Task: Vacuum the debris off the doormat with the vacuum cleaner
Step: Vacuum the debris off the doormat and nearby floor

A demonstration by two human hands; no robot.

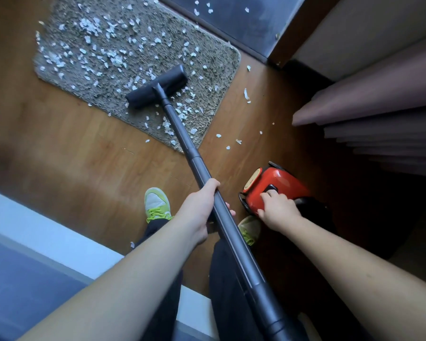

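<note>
A grey-brown doormat (123,43) lies on the wooden floor, strewn with several white paper scraps (91,28). The black floor head (155,88) of the vacuum rests on the mat's near edge. Its dark wand (190,148) runs back toward me, and my left hand (202,207) grips it partway up. My right hand (278,207) rests on top of the red vacuum body (280,183) on the floor to the right, with fingers pressing a black button there.
More scraps (246,94) lie on the wooden floor (71,143) right of the mat. A dark door threshold (231,18) is at the top, pleated curtains (379,114) at right, a white and blue bed edge (35,242) at lower left. My green shoes (156,204) stand below the wand.
</note>
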